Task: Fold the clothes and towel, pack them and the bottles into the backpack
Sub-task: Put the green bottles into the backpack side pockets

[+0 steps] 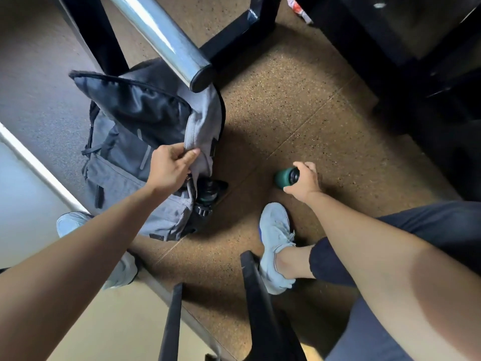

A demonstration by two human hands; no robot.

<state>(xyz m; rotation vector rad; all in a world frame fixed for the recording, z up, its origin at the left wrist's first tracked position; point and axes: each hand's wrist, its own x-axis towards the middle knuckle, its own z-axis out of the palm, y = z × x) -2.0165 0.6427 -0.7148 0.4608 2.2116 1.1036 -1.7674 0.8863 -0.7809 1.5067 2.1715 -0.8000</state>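
A grey backpack (122, 162) stands on the floor at the left, its dark-lined flap (138, 105) hanging open. My left hand (169, 168) grips the grey edge of the bag's opening. Just below that hand a dark bottle (207, 196) sticks out of the bag's side, cap toward me. To the right, my right hand (304, 182) is closed around the black cap end of a green bottle (282, 178), which is held low over the floor, apart from the bag. No clothes or towel show.
A chrome table leg (166, 40) slants down over the bag, with black furniture legs (239, 29) behind it. A pale table edge (39, 165) runs along the left. My two light shoes (276, 243) rest on the speckled brown floor, next to black chair parts (257, 295).
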